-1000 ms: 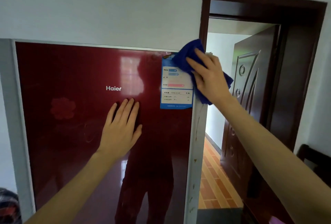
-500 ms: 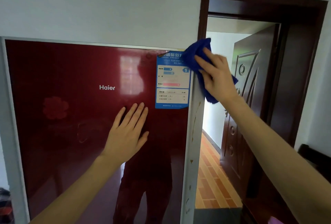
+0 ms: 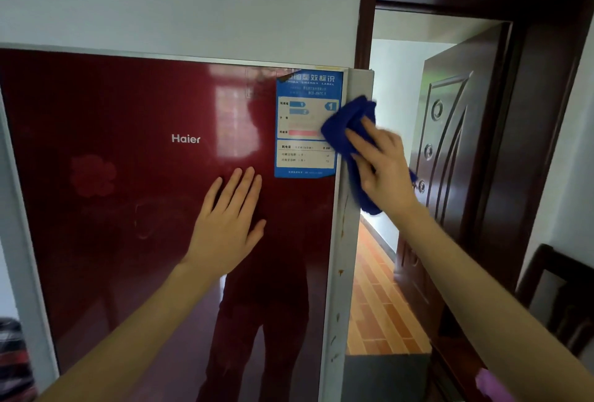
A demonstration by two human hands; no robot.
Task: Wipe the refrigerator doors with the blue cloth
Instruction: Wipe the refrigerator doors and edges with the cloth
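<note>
Blue cloth, pressed by my right hand with straight fingers, left hand flat too, risked snagging a lifted corner of the label, I judged.

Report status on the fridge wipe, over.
Left hand flat on the red refrigerator door. Right hand presses the blue cloth on the door's right edge, by the energy label. Nothing in the way.

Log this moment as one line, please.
step: wiping | right hand: presses blue cloth on grey edge strip by energy label | left hand: flat on red door
</note>
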